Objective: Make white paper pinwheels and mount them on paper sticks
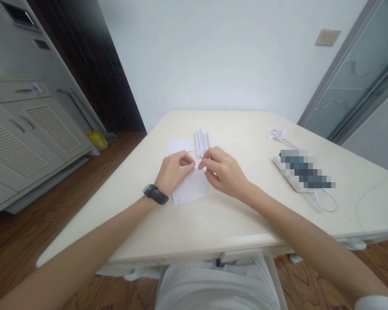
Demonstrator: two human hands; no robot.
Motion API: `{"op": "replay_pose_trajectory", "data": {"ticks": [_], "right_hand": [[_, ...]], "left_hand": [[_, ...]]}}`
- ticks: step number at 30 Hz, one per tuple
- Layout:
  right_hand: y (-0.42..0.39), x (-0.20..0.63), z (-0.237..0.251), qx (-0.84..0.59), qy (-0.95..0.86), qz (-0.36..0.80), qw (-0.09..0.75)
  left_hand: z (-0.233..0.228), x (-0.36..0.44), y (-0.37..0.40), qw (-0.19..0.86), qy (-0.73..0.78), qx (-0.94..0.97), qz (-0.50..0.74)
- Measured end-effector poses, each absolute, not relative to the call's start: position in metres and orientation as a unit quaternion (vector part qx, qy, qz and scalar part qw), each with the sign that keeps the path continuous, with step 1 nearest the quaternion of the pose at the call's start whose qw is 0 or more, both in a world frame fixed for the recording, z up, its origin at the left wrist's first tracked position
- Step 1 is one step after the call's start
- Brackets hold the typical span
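Two hands at mid-tabletop (233,224): left hand (174,172) and right hand (224,172), fingers pinched closed on one white paper sheet (192,189) lying flat. Just beyond, one row of rolled paper sticks (202,142), number unclear; one small paper piece (180,146) beside. One black wristband (155,194).

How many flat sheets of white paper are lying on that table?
2. One small sheet lies beyond the left hand, beside the bundle of rolled paper sticks. One larger sheet lies under both hands, the right hand too. More sheets may be hidden beneath it.
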State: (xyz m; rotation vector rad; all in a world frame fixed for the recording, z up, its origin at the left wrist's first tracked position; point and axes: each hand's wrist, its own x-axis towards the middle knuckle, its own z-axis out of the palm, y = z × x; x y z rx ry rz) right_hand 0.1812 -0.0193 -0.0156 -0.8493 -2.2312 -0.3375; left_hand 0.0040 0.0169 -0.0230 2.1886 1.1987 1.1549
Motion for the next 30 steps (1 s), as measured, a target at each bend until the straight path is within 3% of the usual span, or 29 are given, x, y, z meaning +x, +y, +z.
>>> {"op": "replay_pose_trajectory", "data": {"ticks": [4, 11, 15, 30], "right_hand": [[-0.013, 0.184, -0.022, -0.452, -0.808, -0.036, 0.377], [-0.005, 0.185, -0.028, -0.485, -0.788, 0.142, 0.352], [-0.004, 0.184, -0.024, -0.496, -0.778, 0.173, 0.345], [-0.005, 0.186, -0.02, -0.445, -0.772, 0.222, 0.395]], "left_hand": [[-0.024, 0.003, 0.02, 0.278, 0.424, 0.747, 0.429], [-0.019, 0.008, 0.015, 0.381, 0.393, 0.723, 0.421], [-0.017, 0.009, 0.013, 0.429, 0.381, 0.713, 0.402], [-0.018, 0.01, 0.012, 0.451, 0.381, 0.705, 0.394]]}}
